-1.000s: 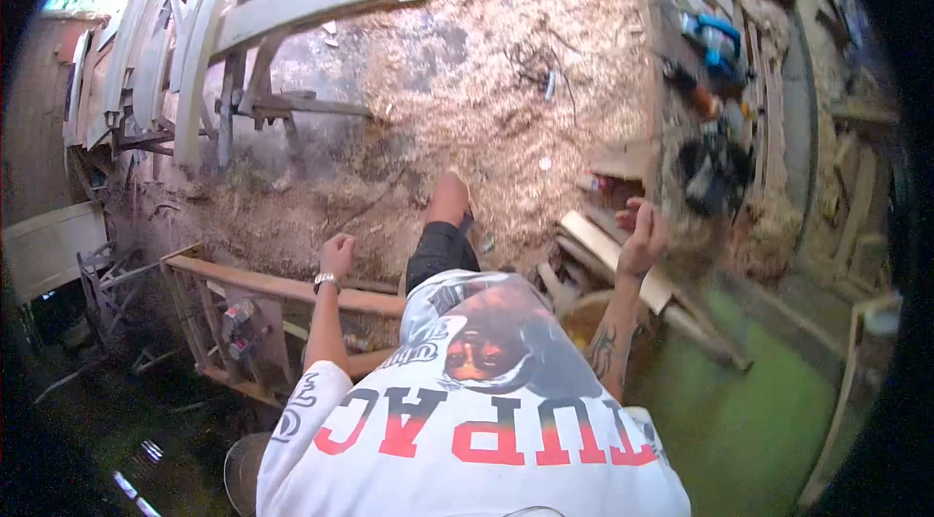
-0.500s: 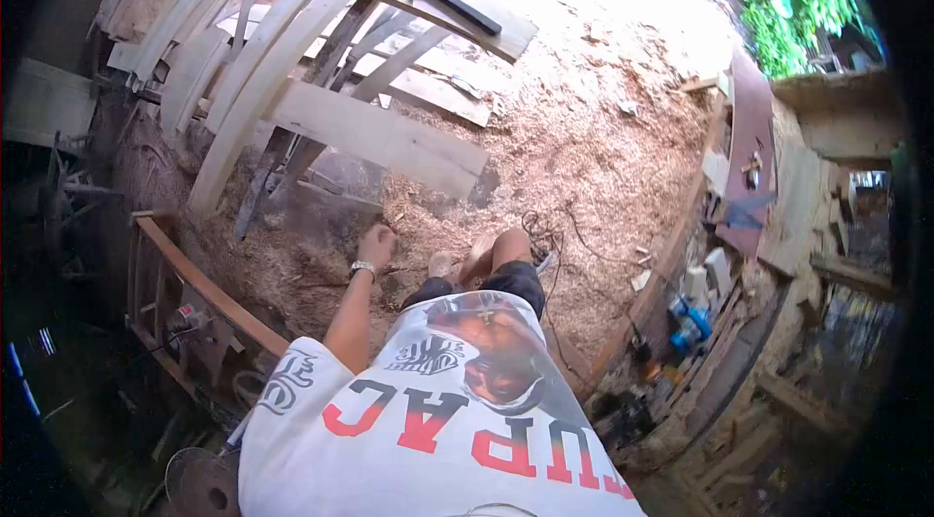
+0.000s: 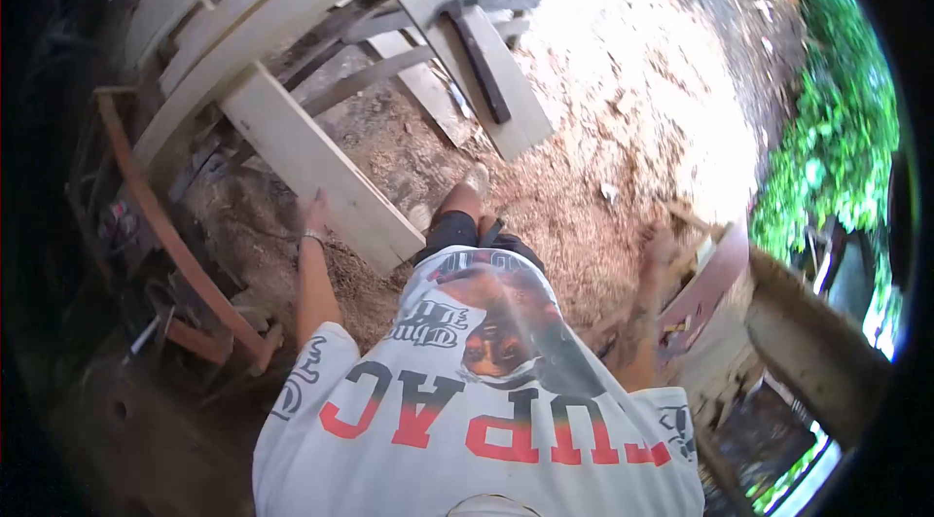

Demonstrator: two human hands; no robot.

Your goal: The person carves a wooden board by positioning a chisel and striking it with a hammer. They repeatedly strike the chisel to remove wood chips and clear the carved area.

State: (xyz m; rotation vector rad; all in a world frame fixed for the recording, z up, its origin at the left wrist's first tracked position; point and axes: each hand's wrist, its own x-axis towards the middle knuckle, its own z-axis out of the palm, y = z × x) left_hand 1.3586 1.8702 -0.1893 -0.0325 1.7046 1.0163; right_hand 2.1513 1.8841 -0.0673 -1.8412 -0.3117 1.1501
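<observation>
My left hand (image 3: 317, 217) is at the near long edge of a pale wooden plank (image 3: 321, 167), thumb over its top face; the other fingers are hidden beneath or blurred. The plank slants from the curved timbers down toward my legs. Out to the right, my right hand (image 3: 659, 245) hangs with loose fingers and nothing visible in it. It is nearest a reddish-brown board (image 3: 710, 274). On another pale board (image 3: 516, 108) farther ahead lies a dark hammer-like tool (image 3: 477, 60).
Long curved timbers (image 3: 253, 21) rest on a frame at the upper left. A brown wooden rail (image 3: 175, 235) runs along my left side. Wood shavings (image 3: 584, 128) cover the ground. Green foliage (image 3: 827, 128) grows at the right, above a wooden structure (image 3: 817, 352).
My view has turned, so the boards look steeper. My left hand has come up to the plank's edge. My right arm has come into view on the right.
</observation>
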